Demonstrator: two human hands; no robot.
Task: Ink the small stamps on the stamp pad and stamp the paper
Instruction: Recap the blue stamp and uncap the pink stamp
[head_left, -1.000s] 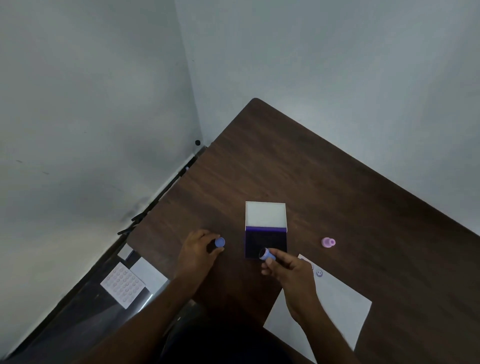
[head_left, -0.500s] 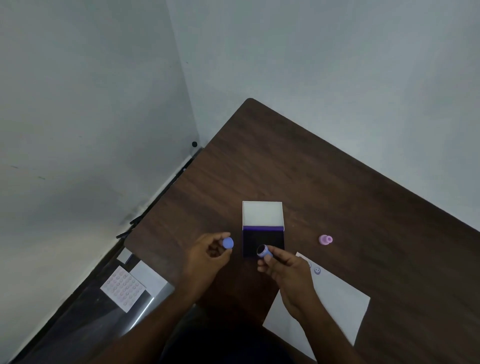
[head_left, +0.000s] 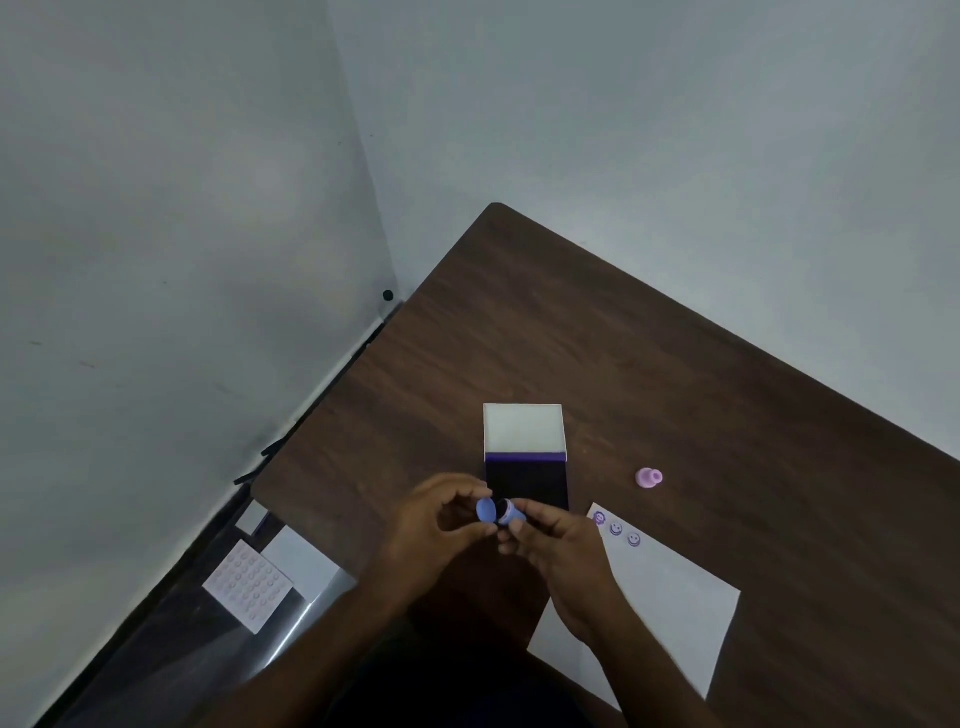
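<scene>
Two hands are meeting in the middle, just in front of the stamp pad (head_left: 525, 486). The left hand (head_left: 441, 525) is pinching a little round blue cap (head_left: 485, 511) w/ thumb & fingers curled around it. The right hand (head_left: 558, 545) is pinching the small blue stamp (head_left: 510, 512) at its fingertips, w/ the stamp lying sideways & its dark end pointing at the cap. Cap & stamp are almost touching; can't tell if they really are.

The stamp pad is sitting open on the brown table (head_left: 597, 338). Its dark inky part is nearest the hands & its white lid (head_left: 522, 428) is lying flat behind it, away from the person.

The white paper (head_left: 670, 603) is lying on the table to the right of the hands, partly under the right wrist. Three little purple smiley marks (head_left: 616, 529) are sitting in a row near its top corner. The first one is looking darker than the other two.

A small pink stamp (head_left: 649, 477) is lying by itself on the table, right of the pad & a bit above the paper, not touching either.

Down on the left, below the table edge, a sheet w/ rows of tiny dots (head_left: 248, 586) is lying beside some white sheets (head_left: 301, 564). Too small to tell what the dots are.
</scene>
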